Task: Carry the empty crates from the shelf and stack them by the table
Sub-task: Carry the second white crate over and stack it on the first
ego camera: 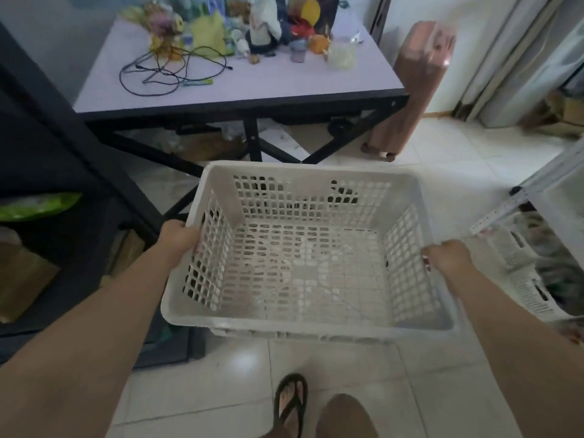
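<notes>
I hold an empty white perforated crate (308, 184) in front of me, above the tiled floor. My left hand (178, 240) grips its left rim, fingers curled over the edge. My right hand (448, 256) grips the right rim the same way. The crate's inside is bare, and a second rim seems to show under its near edge. The table (284, 85) with a pale top and black legs stands just beyond the crate. A white metal shelf (518, 200) is at my right, with another white crate (524, 279) holding things on it.
Toys, bottles and a black cable (164, 74) clutter the tabletop. A pink suitcase (417, 86) stands right of the table. A dark shelving unit (63, 172) with boxes and a green bag fills the left side. My sandalled foot (290, 403) is on the floor below.
</notes>
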`<action>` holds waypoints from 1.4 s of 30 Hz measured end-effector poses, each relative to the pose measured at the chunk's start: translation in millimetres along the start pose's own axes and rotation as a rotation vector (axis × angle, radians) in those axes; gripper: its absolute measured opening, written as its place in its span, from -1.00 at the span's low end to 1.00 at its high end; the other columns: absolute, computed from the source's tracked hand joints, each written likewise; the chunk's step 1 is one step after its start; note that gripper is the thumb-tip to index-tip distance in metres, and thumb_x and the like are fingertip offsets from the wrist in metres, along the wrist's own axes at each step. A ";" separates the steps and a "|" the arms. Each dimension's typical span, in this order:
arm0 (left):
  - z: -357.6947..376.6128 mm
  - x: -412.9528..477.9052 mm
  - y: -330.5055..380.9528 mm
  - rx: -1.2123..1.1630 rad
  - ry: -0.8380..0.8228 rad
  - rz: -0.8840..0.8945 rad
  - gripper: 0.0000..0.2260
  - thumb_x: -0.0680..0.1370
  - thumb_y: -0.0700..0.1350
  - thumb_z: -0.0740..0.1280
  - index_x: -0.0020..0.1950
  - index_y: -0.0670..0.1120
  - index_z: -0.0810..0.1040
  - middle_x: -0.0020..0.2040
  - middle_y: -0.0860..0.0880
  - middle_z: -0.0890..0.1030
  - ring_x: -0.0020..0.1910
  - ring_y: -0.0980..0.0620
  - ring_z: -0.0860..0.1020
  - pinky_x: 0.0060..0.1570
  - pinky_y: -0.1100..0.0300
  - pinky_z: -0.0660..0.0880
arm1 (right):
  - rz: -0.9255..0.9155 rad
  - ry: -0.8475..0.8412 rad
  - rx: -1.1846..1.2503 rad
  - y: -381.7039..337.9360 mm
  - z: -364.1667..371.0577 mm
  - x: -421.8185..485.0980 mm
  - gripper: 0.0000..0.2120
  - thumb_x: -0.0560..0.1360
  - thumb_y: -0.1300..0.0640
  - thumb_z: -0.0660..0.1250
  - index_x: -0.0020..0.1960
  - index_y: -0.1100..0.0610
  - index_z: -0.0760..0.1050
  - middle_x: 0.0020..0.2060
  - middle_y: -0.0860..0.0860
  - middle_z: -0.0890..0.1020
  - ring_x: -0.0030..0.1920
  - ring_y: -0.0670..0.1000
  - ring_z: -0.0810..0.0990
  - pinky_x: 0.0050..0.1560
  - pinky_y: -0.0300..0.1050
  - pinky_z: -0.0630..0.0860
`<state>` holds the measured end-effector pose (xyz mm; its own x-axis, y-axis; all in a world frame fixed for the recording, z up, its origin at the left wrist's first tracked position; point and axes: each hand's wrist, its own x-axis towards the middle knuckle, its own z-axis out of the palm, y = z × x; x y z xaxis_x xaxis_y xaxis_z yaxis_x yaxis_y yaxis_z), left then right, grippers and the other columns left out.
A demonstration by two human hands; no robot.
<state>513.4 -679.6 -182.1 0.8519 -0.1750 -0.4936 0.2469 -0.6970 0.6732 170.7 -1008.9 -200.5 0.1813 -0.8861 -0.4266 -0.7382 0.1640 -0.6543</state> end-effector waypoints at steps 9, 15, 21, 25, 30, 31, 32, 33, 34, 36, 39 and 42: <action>35.0 118.0 72.7 -0.011 0.097 -0.117 -0.82 0.31 -0.49 0.23 -0.24 -0.25 0.50 -0.09 -0.24 0.54 -0.09 -0.26 0.51 -0.16 -0.04 0.55 | 0.056 -0.091 0.061 -114.6 61.9 163.0 -0.89 0.29 0.29 0.34 -0.37 0.32 0.49 -0.28 0.23 0.57 -0.25 0.18 0.58 -0.18 0.05 0.52; 72.5 211.7 71.4 -0.072 0.115 -0.250 -0.62 0.38 -0.46 0.23 0.19 -0.35 0.51 0.13 -0.27 0.56 0.06 -0.26 0.53 -0.06 -0.04 0.55 | 0.176 -0.161 0.001 -157.4 118.4 248.7 -0.82 0.23 0.18 0.32 -0.43 0.31 0.50 -0.51 0.20 0.52 -0.44 0.14 0.50 -0.28 0.01 0.47; 93.5 298.2 61.9 -0.085 0.057 -0.363 -0.83 0.45 -0.33 0.35 0.03 -0.20 0.56 -0.08 -0.17 0.59 -0.21 -0.07 0.55 -0.36 0.15 0.49 | 0.197 -0.132 -0.070 -176.6 186.3 312.8 -0.77 0.30 0.16 0.34 -0.41 0.32 0.50 -0.50 0.20 0.54 -0.46 0.14 0.50 -0.28 0.02 0.51; 117.1 363.6 35.9 0.031 0.060 -0.377 -0.85 0.49 -0.29 0.33 0.05 -0.23 0.52 0.04 -0.26 0.57 -0.04 -0.20 0.55 -0.07 -0.05 0.51 | 0.221 -0.104 -0.088 -160.0 247.8 349.6 -0.82 0.26 0.19 0.35 -0.45 0.27 0.47 -0.53 0.16 0.51 -0.52 0.10 0.46 -0.37 -0.06 0.44; 149.1 422.3 3.9 0.034 0.015 -0.417 -0.79 0.49 -0.33 0.29 0.11 -0.25 0.52 0.02 -0.24 0.57 -0.10 -0.18 0.53 -0.08 -0.01 0.50 | 0.317 -0.118 -0.079 -123.6 315.6 392.9 -0.86 0.21 0.24 0.37 -0.49 0.25 0.46 -0.52 0.15 0.51 -0.44 0.12 0.48 -0.33 -0.08 0.41; 153.6 428.8 -1.4 0.033 -0.005 -0.435 -0.78 0.47 -0.34 0.29 0.11 -0.24 0.53 0.02 -0.22 0.56 -0.10 -0.18 0.53 -0.05 -0.01 0.51 | 0.355 -0.131 -0.069 -116.8 322.3 400.2 -0.87 0.20 0.27 0.38 -0.48 0.25 0.47 -0.49 0.16 0.52 -0.40 0.14 0.49 -0.29 -0.06 0.42; 157.2 433.1 -5.3 0.023 -0.019 -0.447 -0.76 0.46 -0.34 0.31 0.12 -0.23 0.53 0.01 -0.19 0.57 -0.08 -0.18 0.54 -0.02 -0.02 0.52 | 0.396 -0.143 -0.048 -112.1 326.3 406.7 -0.89 0.21 0.28 0.39 -0.45 0.26 0.49 -0.45 0.18 0.53 -0.36 0.15 0.49 -0.24 -0.03 0.44; 160.2 436.0 -7.7 -0.001 -0.024 -0.450 -0.72 0.45 -0.35 0.31 0.16 -0.22 0.54 -0.01 -0.16 0.58 -0.07 -0.17 0.54 -0.02 -0.01 0.52 | 0.431 -0.143 -0.037 -109.4 328.8 411.8 -0.90 0.21 0.29 0.40 -0.43 0.27 0.49 -0.41 0.20 0.53 -0.34 0.15 0.48 -0.20 -0.01 0.45; 162.2 438.0 -9.1 -0.026 -0.025 -0.450 -0.70 0.45 -0.36 0.31 0.18 -0.22 0.54 -0.04 -0.14 0.58 -0.09 -0.14 0.54 -0.05 0.03 0.53 | 0.449 -0.138 -0.045 -108.1 330.5 415.4 -0.90 0.21 0.30 0.39 -0.42 0.28 0.49 -0.40 0.20 0.52 -0.36 0.15 0.47 -0.20 -0.02 0.46; 165.5 439.0 -7.5 -0.041 -0.014 -0.459 -0.72 0.46 -0.40 0.28 0.15 -0.23 0.54 -0.03 -0.16 0.58 -0.20 -0.07 0.52 -0.18 0.09 0.53 | 0.431 -0.135 -0.095 -111.5 331.3 415.0 -0.92 0.22 0.31 0.35 -0.41 0.29 0.47 -0.45 0.18 0.52 -0.42 0.13 0.45 -0.27 -0.06 0.45; 167.7 431.2 6.7 0.020 0.016 -0.458 -0.70 0.50 -0.35 0.23 0.23 -0.26 0.48 0.08 -0.21 0.56 -0.16 -0.08 0.52 -0.11 0.08 0.52 | 0.385 -0.149 -0.161 -123.7 331.1 407.1 -0.90 0.34 0.24 0.38 -0.24 0.30 0.52 -0.43 0.14 0.55 -0.31 0.13 0.50 -0.22 -0.08 0.42; 162.2 413.6 27.0 0.084 0.039 -0.434 -0.55 0.55 -0.25 0.25 0.43 -0.28 0.28 0.31 -0.25 0.46 0.14 -0.16 0.49 0.13 0.07 0.45 | 0.331 -0.145 -0.271 -142.8 322.2 394.1 -0.62 0.41 0.16 0.40 0.15 0.34 0.47 -0.07 0.17 0.57 -0.03 0.17 0.56 -0.06 -0.13 0.38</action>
<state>797.6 -883.5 -457.5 0.6944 0.1718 -0.6987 0.5486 -0.7547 0.3597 556.9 -1241.8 -476.3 -0.0187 -0.7317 -0.6813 -0.9119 0.2919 -0.2885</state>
